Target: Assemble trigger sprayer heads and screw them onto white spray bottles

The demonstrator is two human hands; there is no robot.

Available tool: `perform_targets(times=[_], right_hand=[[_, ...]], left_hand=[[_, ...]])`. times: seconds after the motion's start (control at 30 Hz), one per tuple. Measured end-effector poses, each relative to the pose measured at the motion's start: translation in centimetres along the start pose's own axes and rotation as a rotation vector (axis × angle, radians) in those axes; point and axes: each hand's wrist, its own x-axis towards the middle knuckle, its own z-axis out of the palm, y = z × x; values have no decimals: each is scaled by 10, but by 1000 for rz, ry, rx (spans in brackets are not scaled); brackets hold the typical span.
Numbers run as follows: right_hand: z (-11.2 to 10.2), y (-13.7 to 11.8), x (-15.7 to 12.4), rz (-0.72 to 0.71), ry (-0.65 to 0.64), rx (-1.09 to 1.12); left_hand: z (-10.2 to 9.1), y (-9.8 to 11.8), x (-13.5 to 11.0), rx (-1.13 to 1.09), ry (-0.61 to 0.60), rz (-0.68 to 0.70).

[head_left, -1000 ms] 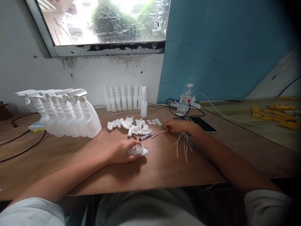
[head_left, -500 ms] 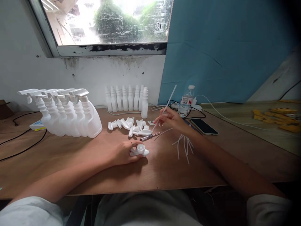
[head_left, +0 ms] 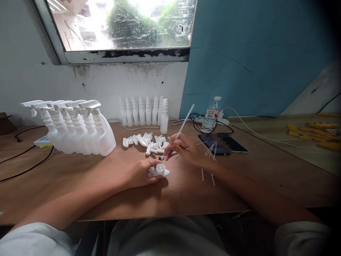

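My left hand (head_left: 144, 173) grips a white trigger spray head (head_left: 160, 170) on the table, its round collar facing up. Pinched in the fingers of my right hand (head_left: 181, 147) is a thin white tube (head_left: 185, 120), slanting up and to the right. The tube's lower end is at the collar's far rim; whether it is inside I cannot tell. Partly hidden behind my right hand lies a screwdriver (head_left: 161, 157). Several more spray heads (head_left: 144, 140) lie in a loose pile beyond my left hand. More white tubes (head_left: 212, 177) are strewn beside and under my right forearm.
White bottles with spray heads (head_left: 80, 135) stand in a row at the left. Several bottles without heads (head_left: 144, 112) line the wall. Toward the back right are a water bottle (head_left: 210, 115), cables, and two phones (head_left: 237, 144) side by side. The wooden table (head_left: 106, 199) ends near my body.
My right hand has come down and left with the tube, bringing its lower end to the spray head's collar. My left hand has stayed in place on the spray head.
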Motion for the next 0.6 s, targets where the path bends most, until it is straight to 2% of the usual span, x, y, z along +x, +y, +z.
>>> perform_targets(times=[0.4,0.6], right_hand=[[4,2,-2,-36,25,-2],[5,3,-2,-27,-28,35]], left_hand=[[1,0,0,-24,21,22],[2,-2,0,-4,23,6]])
